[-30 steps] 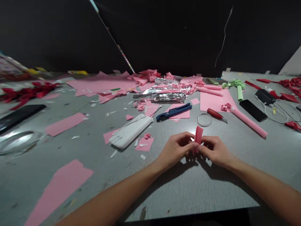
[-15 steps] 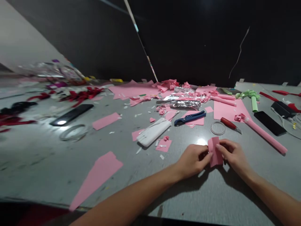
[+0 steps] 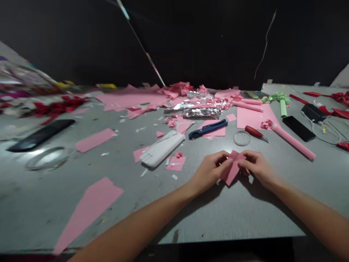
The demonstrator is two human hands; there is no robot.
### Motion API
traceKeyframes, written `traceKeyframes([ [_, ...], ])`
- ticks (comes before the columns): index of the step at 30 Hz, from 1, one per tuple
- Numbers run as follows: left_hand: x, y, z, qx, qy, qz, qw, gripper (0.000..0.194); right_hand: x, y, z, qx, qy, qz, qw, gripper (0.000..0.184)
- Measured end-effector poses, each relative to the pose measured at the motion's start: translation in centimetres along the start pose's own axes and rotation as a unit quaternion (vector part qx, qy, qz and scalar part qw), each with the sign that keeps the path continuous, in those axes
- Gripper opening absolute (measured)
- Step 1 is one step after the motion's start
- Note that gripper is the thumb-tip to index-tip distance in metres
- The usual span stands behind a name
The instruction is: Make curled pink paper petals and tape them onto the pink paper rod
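Note:
A small folded piece of pink paper (image 3: 231, 174) is held between both hands, just above the grey table near its front edge. My left hand (image 3: 209, 168) pinches its left side between thumb and fingers. On the right side, my right hand (image 3: 255, 165) grips the paper with thumb and fingertips. Beyond the hands lie a ring of clear tape (image 3: 241, 138) and a red-handled craft knife (image 3: 256, 133). To the left of these is a dark blue cutter (image 3: 208, 129) on pink paper.
A white oblong object (image 3: 163, 148) lies left of the hands among paper scraps. Crumpled silver foil (image 3: 203, 111) and pink sheets (image 3: 131, 97) spread along the back. Rolled pink paper (image 3: 293, 141), a black phone (image 3: 298, 128) and a cable sit at right. A large pink cutout (image 3: 88, 209) lies front left.
The pink paper has turned from nearly upright to a slant, and both hands have shifted their hold on it. The whole view has swung to the right.

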State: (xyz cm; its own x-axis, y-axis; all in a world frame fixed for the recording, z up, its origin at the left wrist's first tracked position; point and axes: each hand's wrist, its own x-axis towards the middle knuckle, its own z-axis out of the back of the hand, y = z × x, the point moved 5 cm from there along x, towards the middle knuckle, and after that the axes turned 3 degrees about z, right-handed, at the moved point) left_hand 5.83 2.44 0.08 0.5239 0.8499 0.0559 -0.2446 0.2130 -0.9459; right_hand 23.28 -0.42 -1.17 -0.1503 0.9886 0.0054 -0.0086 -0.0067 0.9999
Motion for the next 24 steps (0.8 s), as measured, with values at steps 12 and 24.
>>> traceKeyframes([
  [12, 0.3, 0.8, -0.1, -0.149, -0.002, 0.075, 0.986, 0.043, 0.0, 0.0, 0.3, 0.069, 0.027, -0.033, 0.997, 0.04],
  [24, 0.7, 1.0, 0.4, -0.155, -0.008, 0.06, 0.986, 0.036, 0.1, -0.9, 1.2, 0.094, -0.055, -0.042, 0.993, 0.033],
])
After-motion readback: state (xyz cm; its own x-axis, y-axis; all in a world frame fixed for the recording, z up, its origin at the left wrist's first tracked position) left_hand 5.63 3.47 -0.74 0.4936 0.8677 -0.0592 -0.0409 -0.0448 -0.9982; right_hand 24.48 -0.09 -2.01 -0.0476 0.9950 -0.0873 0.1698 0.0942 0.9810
